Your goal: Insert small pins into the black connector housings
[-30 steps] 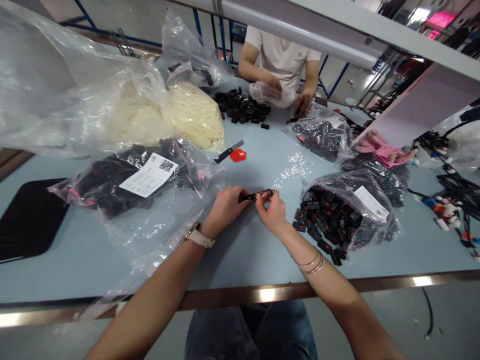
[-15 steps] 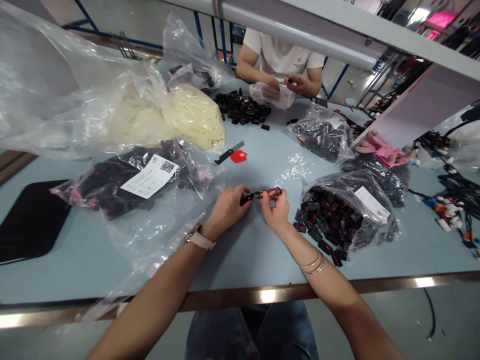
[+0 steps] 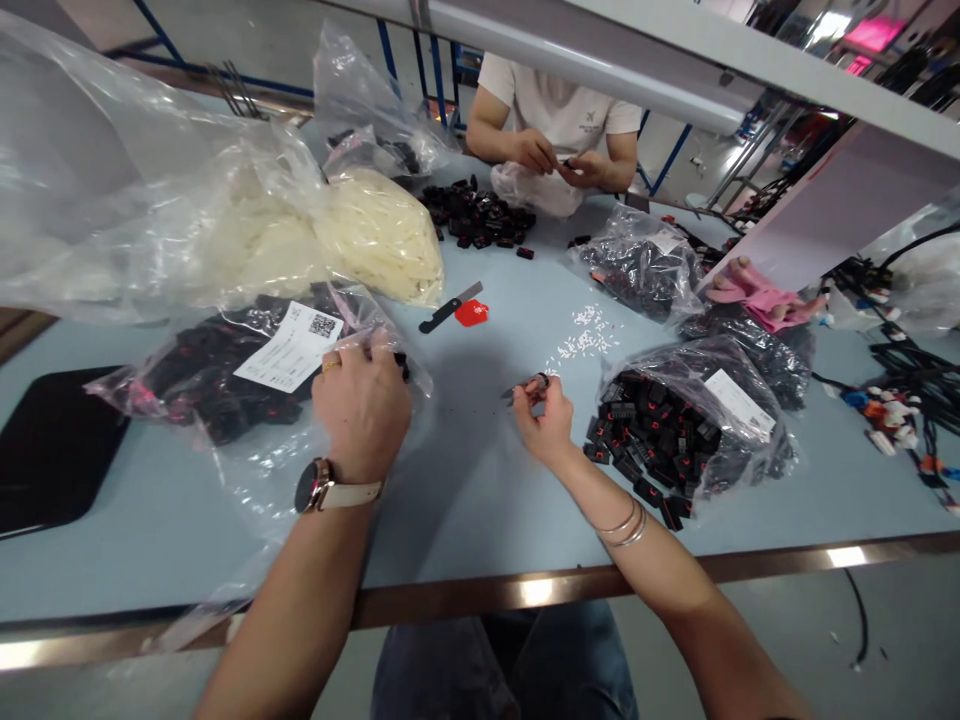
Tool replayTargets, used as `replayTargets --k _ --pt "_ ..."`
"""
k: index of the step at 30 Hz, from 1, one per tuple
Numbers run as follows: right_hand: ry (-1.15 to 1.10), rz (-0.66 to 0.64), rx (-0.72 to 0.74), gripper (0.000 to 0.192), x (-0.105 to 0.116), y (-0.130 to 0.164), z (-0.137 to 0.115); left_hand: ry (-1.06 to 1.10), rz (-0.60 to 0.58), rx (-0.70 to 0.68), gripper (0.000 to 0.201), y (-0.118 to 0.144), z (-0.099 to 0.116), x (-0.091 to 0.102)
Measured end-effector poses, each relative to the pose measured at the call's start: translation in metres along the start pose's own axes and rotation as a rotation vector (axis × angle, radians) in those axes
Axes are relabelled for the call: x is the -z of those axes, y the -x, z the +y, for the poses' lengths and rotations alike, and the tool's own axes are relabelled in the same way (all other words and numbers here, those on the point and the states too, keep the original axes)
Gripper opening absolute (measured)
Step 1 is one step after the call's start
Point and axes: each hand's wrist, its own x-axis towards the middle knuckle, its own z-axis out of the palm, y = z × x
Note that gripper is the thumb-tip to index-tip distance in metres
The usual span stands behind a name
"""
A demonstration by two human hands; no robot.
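My left hand (image 3: 361, 408) rests knuckles-up on the mouth of a clear bag of black and red connectors (image 3: 225, 385) with a white label. A small black connector (image 3: 403, 366) shows at its fingertips. To the right, my right hand (image 3: 546, 422) pinches a thin dark tool (image 3: 521, 388) just above the blue table (image 3: 465, 480). The two hands are apart. An open bag of black connectors (image 3: 675, 430) lies right beside my right hand.
A person in a white shirt (image 3: 559, 105) works across the table behind a pile of black connectors (image 3: 476, 215). A bag of white parts (image 3: 375, 235), a knife with a red piece (image 3: 454, 308), scattered white bits (image 3: 589, 335), pink gloves (image 3: 757, 295), cables (image 3: 900, 400) and a black mat (image 3: 52, 445) lie around.
My left hand has left my right hand and moved left onto the labelled bag, taking the black connector along. My right hand stays put with the thin tool.
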Motion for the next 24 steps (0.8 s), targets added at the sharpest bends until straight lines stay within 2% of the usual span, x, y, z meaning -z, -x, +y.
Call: replayTargets --k 4,8,12,14,16,20,22,24 --pt "-0.024 0.0 -0.038 0.02 0.0 0.0 -0.003 -0.044 -0.042 -0.036 0.037 0.0 0.005 -0.006" --pt "-0.022 0.02 -0.102 0.021 0.002 -0.003 -0.005 -0.004 -0.066 -0.175 0.033 0.006 0.018 -0.018" --pt "-0.057 0.021 -0.122 0.019 0.002 -0.006 -0.003 -0.043 -0.228 -0.246 0.029 0.012 0.024 -0.029" --pt "-0.064 0.022 -0.12 0.018 0.002 -0.006 -0.002 -0.064 -0.262 -0.265 0.029 0.011 0.023 -0.033" --pt "-0.057 0.018 -0.123 0.018 0.002 -0.006 -0.001 -0.086 -0.241 -0.243 0.03 0.011 0.02 -0.034" --pt "-0.062 0.019 -0.128 0.018 0.001 -0.005 0.0 -0.119 -0.1 -0.166 0.037 0.012 0.019 -0.033" --pt "-0.073 0.028 -0.12 0.018 0.002 -0.005 0.001 -0.115 -0.073 -0.192 0.035 0.015 0.021 -0.03" --pt "-0.074 0.038 -0.114 0.018 0.002 -0.005 0.001 -0.069 -0.104 -0.248 0.029 0.016 0.025 -0.028"
